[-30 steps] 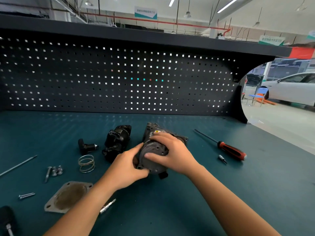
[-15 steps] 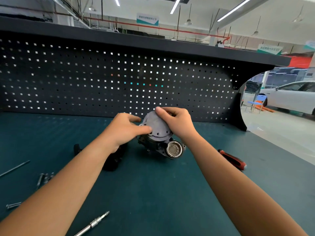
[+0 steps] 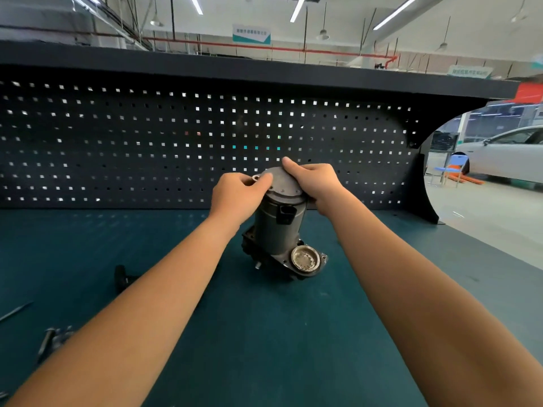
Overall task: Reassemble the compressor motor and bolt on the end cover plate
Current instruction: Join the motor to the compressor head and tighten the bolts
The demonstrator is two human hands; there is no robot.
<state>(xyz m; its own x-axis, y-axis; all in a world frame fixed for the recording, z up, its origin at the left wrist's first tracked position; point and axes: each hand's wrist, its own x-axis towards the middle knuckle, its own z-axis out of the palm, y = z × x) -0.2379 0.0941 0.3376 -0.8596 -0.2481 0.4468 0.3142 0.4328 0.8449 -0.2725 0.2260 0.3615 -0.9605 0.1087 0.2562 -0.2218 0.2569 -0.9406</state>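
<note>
Motor (image 3: 276, 230) is seen standing upright on the green surface (image 3: 264, 333), before a black pegboard (image 3: 117, 142). Its round top (image 3: 283, 183) is gripped from both sides: the left hand (image 3: 238, 195) is curled at the left edge, thumb pressed on top, and the right hand (image 3: 317, 180) is curled over the right edge. A shallow round cup (image 3: 305, 258) at the base is shown open and shiny inside. Loose bolts (image 3: 48, 340) are laid far left.

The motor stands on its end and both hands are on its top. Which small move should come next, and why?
Probably press the round top cap down evenly on the motor to seat it: the left hand and right hand both grip its rim, and the bolts lie apart on the bench, untouched.
</note>
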